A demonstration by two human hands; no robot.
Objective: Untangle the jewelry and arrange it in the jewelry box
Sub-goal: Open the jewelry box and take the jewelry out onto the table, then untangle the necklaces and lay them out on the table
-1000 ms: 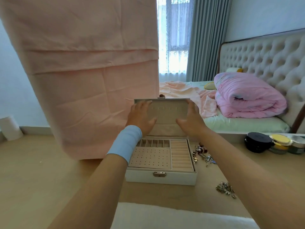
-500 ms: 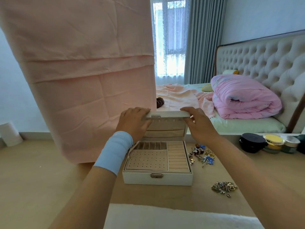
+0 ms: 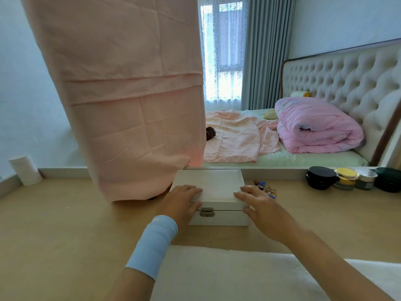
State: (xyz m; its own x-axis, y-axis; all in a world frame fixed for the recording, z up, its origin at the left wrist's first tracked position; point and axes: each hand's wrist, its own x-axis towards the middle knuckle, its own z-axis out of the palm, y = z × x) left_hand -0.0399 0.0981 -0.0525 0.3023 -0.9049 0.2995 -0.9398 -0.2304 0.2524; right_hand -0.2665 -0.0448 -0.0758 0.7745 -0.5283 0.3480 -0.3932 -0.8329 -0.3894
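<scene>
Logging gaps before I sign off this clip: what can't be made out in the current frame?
- Inside of the jewelry box, head view: lid is down, compartments hidden.
- Jewelry pile right of the box: partly behind the right hand, pieces too small to tell apart.
- Whatever stands behind the pink cloth: fully draped.
- Latch: too small to tell if fastened.
- Left hand: its fingers lie on the lid; palm side hidden.
</scene>
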